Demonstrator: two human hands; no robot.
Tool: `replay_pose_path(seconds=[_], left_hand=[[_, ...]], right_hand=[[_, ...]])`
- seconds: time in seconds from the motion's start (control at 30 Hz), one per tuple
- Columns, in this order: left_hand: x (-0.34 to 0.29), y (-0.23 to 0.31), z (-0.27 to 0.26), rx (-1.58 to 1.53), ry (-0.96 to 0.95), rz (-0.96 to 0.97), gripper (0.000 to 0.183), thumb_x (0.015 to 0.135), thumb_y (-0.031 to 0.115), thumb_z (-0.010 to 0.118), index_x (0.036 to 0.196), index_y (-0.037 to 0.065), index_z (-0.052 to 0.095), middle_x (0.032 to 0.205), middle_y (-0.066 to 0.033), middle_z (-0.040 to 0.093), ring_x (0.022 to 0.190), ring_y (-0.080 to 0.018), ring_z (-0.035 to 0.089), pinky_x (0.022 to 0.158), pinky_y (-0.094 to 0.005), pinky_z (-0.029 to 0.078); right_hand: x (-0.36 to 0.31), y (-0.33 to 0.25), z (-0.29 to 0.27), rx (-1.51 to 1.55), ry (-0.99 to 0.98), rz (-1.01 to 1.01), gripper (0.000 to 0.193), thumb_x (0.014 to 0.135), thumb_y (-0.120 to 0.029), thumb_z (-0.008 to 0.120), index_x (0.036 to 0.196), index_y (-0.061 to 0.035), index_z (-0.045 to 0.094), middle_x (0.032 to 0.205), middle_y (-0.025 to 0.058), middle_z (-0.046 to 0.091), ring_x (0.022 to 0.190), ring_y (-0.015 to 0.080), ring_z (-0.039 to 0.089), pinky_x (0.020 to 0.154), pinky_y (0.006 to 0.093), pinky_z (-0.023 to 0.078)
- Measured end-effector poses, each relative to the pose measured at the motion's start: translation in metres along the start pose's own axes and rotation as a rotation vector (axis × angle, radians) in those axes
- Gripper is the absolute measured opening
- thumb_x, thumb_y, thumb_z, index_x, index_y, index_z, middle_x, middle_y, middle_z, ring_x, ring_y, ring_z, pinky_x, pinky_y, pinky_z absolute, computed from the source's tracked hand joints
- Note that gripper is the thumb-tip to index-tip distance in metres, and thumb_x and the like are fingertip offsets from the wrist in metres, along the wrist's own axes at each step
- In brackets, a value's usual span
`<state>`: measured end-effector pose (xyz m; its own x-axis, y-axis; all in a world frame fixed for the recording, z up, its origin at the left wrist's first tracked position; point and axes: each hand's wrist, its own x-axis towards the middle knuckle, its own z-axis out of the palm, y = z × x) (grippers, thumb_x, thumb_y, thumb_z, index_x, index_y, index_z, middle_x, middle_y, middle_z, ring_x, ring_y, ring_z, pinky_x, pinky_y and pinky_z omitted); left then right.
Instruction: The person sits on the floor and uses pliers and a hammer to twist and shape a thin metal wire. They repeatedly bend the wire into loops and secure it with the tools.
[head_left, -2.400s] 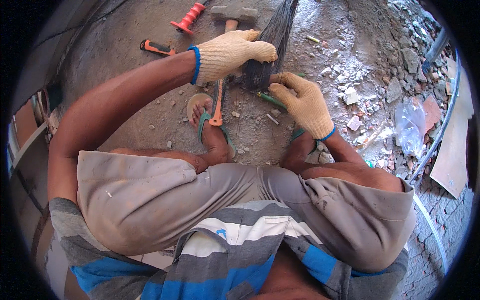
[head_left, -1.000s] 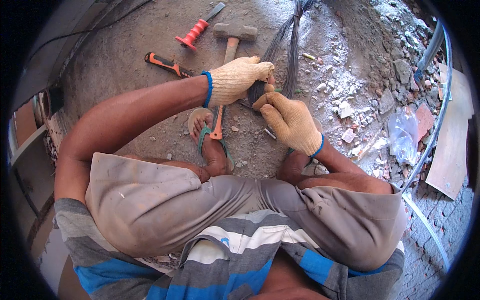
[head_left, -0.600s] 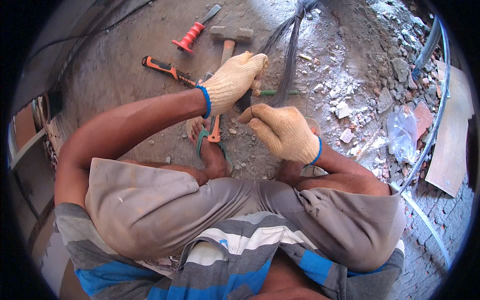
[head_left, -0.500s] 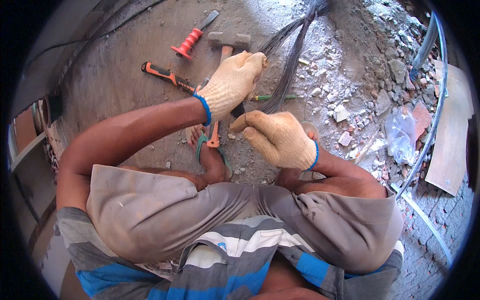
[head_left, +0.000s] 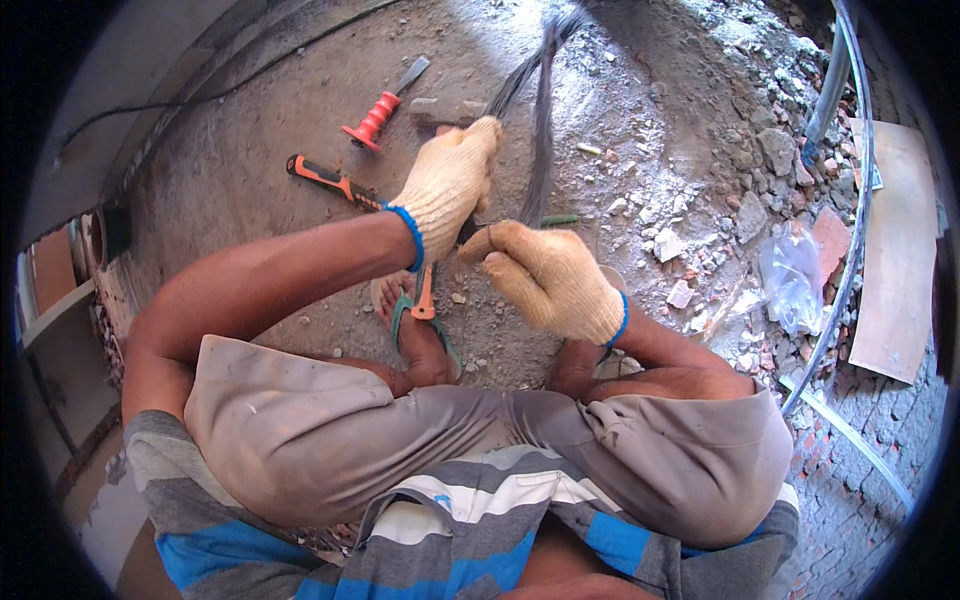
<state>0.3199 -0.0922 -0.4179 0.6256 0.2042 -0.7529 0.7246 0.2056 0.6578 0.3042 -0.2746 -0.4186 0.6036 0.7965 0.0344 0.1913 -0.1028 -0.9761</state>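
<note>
My left hand [head_left: 450, 175], in a cream knit glove with a blue cuff, is closed on part of a bundle of thin dark wires [head_left: 541, 140]. The bundle runs away from me and spreads at its far end, while another part of it hangs down toward my right hand [head_left: 560, 280]. That hand wears a matching glove, its thumb and fingers pinched together just below the left; what they hold is too small to make out. Under my left hand lie a hammer with an orange and black handle [head_left: 330, 180] and a heavy hammer head [head_left: 435, 110], both partly hidden.
A chisel with a red grip [head_left: 372, 122] lies at the far left. A green stick [head_left: 558, 219] rests beyond my right hand. Rubble, a clear plastic bag [head_left: 792, 275], a hose [head_left: 862, 190] and a flat board [head_left: 893, 260] are on the right. My sandaled feet flank the work.
The wire bundle has swung slightly left and its hanging part is straighter. My left hand has shifted a little left and nearer. The right hand keeps its pinch. The view has shifted slightly.
</note>
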Motion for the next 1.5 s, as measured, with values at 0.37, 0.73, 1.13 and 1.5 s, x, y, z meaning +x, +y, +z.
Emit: replay_pose_path(seconds=[0.37,0.73,1.13,1.5], left_hand=[[0.006,0.005,-0.009,-0.131,0.071,0.032,0.016,0.1,0.029,0.061,0.1,0.013,0.063,0.077,0.0076,0.048,0.059,-0.0058,0.041,0.058,-0.0279,0.039],[0.028,0.014,0.007,-0.015,0.059,0.101,0.023,0.099,0.032,0.062,0.096,0.009,0.064,0.079,0.0022,0.051,0.062,-0.0115,0.046,0.062,-0.0312,0.043],[0.044,0.03,-0.006,-0.156,0.07,0.182,0.026,0.102,0.034,0.061,0.099,0.008,0.063,0.075,0.0014,0.052,0.061,-0.0139,0.05,0.061,-0.0343,0.048],[0.05,0.028,-0.024,-0.317,-0.088,0.184,0.028,0.104,0.033,0.067,0.111,0.006,0.062,0.096,-0.006,0.066,0.081,-0.0179,0.069,0.079,-0.0374,0.062]], right_hand=[[0.005,0.001,0.001,-0.065,0.031,0.021,0.021,0.103,-0.019,0.061,0.12,-0.0071,0.068,0.088,0.0172,0.072,0.085,0.0379,0.073,0.078,0.0472,0.057],[0.0,-0.004,0.0,-0.128,-0.074,-0.055,0.02,0.098,-0.01,0.062,0.113,-0.0045,0.073,0.099,0.017,0.076,0.09,0.0367,0.074,0.081,0.0439,0.058],[0.025,-0.003,-0.006,-0.093,0.051,-0.032,0.018,0.1,-0.013,0.063,0.114,-0.0058,0.072,0.091,0.0176,0.073,0.083,0.0348,0.073,0.075,0.0441,0.057],[0.029,0.018,-0.037,0.049,0.258,0.187,0.027,0.109,-0.019,0.055,0.12,0.0007,0.07,0.088,0.0014,0.064,0.082,0.0083,0.058,0.075,0.0279,0.05]])
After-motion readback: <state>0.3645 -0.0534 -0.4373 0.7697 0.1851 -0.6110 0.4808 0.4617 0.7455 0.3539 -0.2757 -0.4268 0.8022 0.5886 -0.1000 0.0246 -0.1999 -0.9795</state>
